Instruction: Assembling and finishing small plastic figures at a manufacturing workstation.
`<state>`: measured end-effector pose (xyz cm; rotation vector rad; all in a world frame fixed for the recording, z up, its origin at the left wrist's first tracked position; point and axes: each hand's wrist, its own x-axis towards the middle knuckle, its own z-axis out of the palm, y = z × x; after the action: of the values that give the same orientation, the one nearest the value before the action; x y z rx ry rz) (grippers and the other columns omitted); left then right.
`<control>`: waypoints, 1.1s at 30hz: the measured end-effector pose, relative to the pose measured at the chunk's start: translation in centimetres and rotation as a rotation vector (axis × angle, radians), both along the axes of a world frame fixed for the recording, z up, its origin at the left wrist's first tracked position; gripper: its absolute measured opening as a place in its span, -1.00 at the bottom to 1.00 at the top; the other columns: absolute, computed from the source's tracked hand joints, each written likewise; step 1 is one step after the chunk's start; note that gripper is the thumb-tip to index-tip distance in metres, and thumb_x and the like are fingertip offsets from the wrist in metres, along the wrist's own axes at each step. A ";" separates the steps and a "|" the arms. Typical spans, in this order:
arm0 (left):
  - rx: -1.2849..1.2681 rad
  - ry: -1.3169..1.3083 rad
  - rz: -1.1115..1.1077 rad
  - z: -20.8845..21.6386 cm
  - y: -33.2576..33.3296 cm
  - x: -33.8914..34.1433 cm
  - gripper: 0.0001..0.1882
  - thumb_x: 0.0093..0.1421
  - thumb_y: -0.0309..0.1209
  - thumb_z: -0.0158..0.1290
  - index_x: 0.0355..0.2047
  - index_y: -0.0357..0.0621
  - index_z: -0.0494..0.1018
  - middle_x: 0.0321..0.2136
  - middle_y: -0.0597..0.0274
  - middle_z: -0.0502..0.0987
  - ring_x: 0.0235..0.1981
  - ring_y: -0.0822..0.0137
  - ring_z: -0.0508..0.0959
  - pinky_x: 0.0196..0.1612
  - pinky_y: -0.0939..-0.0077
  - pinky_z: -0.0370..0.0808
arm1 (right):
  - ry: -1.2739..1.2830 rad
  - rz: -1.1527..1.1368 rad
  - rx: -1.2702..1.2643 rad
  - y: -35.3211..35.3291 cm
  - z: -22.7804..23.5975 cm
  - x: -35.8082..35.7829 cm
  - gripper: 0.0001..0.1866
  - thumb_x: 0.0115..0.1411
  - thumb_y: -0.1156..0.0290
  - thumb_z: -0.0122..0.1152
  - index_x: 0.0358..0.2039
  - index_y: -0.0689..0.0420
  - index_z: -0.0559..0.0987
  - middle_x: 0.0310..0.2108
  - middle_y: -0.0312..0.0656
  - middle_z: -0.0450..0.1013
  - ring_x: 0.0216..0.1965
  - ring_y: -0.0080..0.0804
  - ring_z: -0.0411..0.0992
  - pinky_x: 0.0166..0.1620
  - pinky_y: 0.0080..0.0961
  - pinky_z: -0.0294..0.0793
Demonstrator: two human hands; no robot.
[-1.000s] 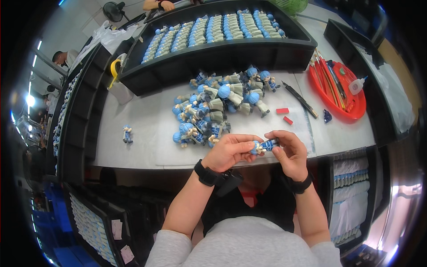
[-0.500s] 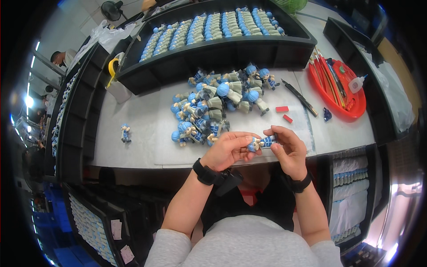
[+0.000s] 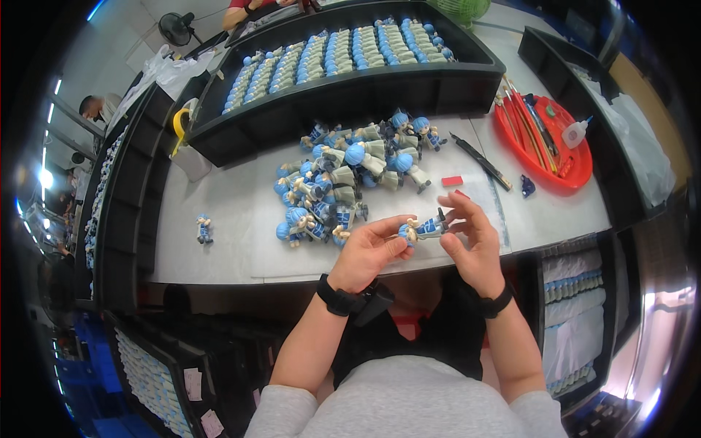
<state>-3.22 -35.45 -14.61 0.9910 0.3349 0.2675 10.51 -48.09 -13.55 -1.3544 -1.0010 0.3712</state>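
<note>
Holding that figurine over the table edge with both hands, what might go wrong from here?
The figurine is pinched only at the fingertips of the left hand and right hand, near the table's front edge; a slip may drop it onto the lap or floor. The loose pile of figurines lies just ahead, so a forward reach might knock pieces about. The lone figurine standing at the left could be toppled by a sweeping arm.

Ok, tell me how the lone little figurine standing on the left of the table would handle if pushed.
The lone figurine probably tips rather than slides: it stands upright on a narrow base with a big round blue head. It looks light and rigid, like the one held between the left hand and right hand.
</note>
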 end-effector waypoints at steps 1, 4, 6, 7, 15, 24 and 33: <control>-0.002 0.000 0.004 -0.2 0.1 -0.1 -0.61 0.11 -0.56 -0.06 -0.02 -0.32 0.24 -0.33 0.22 0.42 -0.36 0.45 0.43 -0.24 0.61 0.39 | -0.046 -0.055 -0.024 -0.3 0.3 0.4 -0.57 -0.02 0.51 0.18 -0.09 0.23 0.35 -0.22 -0.16 0.41 -0.32 -0.55 0.34 -0.29 -0.67 0.35; 0.018 -0.037 -0.004 -0.4 0.2 -0.2 -0.61 0.10 -0.56 -0.06 -0.03 -0.33 0.24 -0.33 0.20 0.43 -0.37 0.45 0.43 -0.25 0.61 0.40 | -0.111 -0.219 -0.077 -2.6 1.4 3.3 -0.60 -0.03 0.55 0.16 -0.11 0.22 0.36 -0.27 -0.20 0.41 -0.33 -0.58 0.34 -0.33 -0.69 0.33; 0.008 -0.036 0.006 -0.2 0.2 -0.1 -0.62 0.10 -0.58 -0.06 -0.03 -0.34 0.25 -0.34 0.19 0.43 -0.38 0.45 0.43 -0.26 0.62 0.40 | -0.166 -0.348 -0.107 -4.5 1.7 6.2 -0.64 0.00 0.55 0.12 -0.12 0.19 0.38 -0.30 -0.25 0.41 -0.32 -0.60 0.34 -0.30 -0.68 0.31; 0.004 -0.039 0.003 -0.1 0.2 0.0 -0.62 0.10 -0.58 -0.06 -0.03 -0.34 0.25 -0.34 0.19 0.43 -0.38 0.45 0.43 -0.26 0.62 0.40 | -0.206 -0.386 -0.135 -5.5 1.9 7.9 -0.64 0.01 0.53 0.12 -0.12 0.18 0.37 -0.30 -0.26 0.41 -0.31 -0.61 0.35 -0.29 -0.67 0.31; 0.016 0.021 0.031 -0.5 0.0 0.6 -0.62 0.07 -0.61 -0.08 -0.05 -0.37 0.24 -0.26 0.17 0.41 -0.33 0.47 0.44 -0.27 0.64 0.43 | -0.266 -0.654 -0.340 -11.5 4.1 19.9 -0.65 -0.03 0.48 0.18 -0.19 0.27 0.39 -0.37 -0.22 0.43 -0.36 -0.60 0.36 -0.28 -0.70 0.35; -0.029 -0.039 0.130 -0.2 -0.2 -0.1 -0.66 0.05 -0.65 -0.07 -0.11 -0.38 0.26 -0.26 0.13 0.41 -0.33 0.40 0.46 -0.25 0.57 0.45 | -0.400 -0.759 -0.660 -8.0 4.1 30.6 -0.38 -0.15 0.22 0.31 -0.13 0.33 0.33 -0.26 -0.05 0.38 -0.27 -0.35 0.39 -0.25 -0.53 0.39; -0.030 -0.047 0.073 0.2 -0.1 1.1 -0.65 0.06 -0.63 -0.04 -0.11 -0.35 0.24 -0.26 0.08 0.39 -0.30 0.31 0.49 -0.22 0.50 0.47 | -0.419 -0.668 -0.766 -8.6 3.1 38.0 -0.55 -0.13 0.23 0.30 -0.30 0.32 0.48 -0.51 -0.20 0.45 -0.57 -0.56 0.38 -0.55 -0.65 0.30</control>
<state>-2.13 -35.54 -14.39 0.9425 0.3315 0.3507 48.53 -56.67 -10.47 -2.4340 -0.6804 -0.0668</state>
